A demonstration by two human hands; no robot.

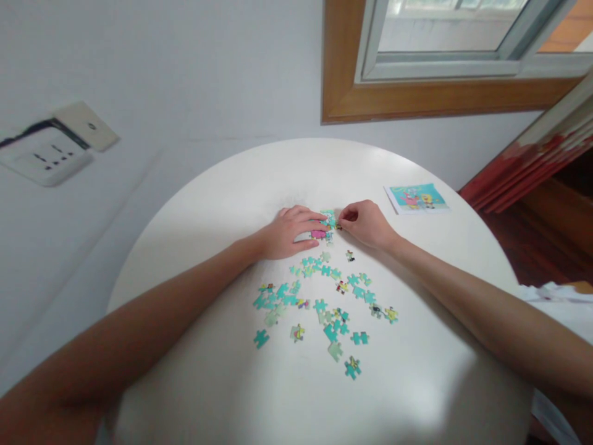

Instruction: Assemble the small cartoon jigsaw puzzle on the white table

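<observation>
My left hand (pixel 296 232) lies flat with its fingers spread, the fingertips resting on a small joined section of jigsaw puzzle (pixel 328 219) in teal and pink. Part of that section is hidden under the fingers. At its right edge my right hand (pixel 367 224) pinches a small dark and yellow puzzle piece (pixel 339 227) between thumb and forefinger. The piece touches or nearly touches the joined section; I cannot tell which. Nearer to me lie several loose puzzle pieces (pixel 330 332), mostly teal, some with yellow or pink. One loose piece (pixel 350 256) sits just below my right hand.
All this is on a round white table (pixel 208 383). A picture card (pixel 417 198) with cartoon figures lies at the right back. Behind the table is a white wall with a socket (pixel 49 154) and a wood-framed window (pixel 445 96). A red curtain (pixel 523 157) hangs at the right.
</observation>
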